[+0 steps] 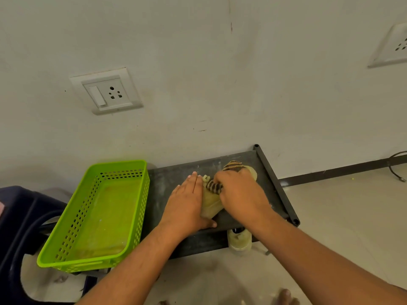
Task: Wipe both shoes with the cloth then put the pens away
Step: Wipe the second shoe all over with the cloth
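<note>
A person kneels over a low dark shelf (167, 183) set against a scuffed white wall, working a pale yellow shoe (210, 203) that lies at the middle of the shelf top. The right hand (239, 190) is clenched around a brown-and-tan striped cloth (214, 187), pressing it onto the shoe's upper; more of the cloth shows beyond the knuckles, towards the wall. The left hand (187, 203) lies flat against the shoe's left side - fingers straight and together, thumb spread across the near end - bracing it without gripping.

A raised rail (276, 184) with open tube ends runs along the shelf's right edge, just beside the right wrist. On the left, a lime-green perforated basket (105, 216) overlaps the shelf's end and juts forward over a dark blue plastic stool (19, 216). Under the shelf's front edge sits a pale yellow shape (239, 241) - whether it is the second shoe cannot be told.

Open tiled floor (341, 216) stretches to the right of the rail, with a dark cable (389, 165) curling near the skirting. A wall socket (108, 91) hangs above the basket. Bare toes (286, 296) show at the bottom edge.
</note>
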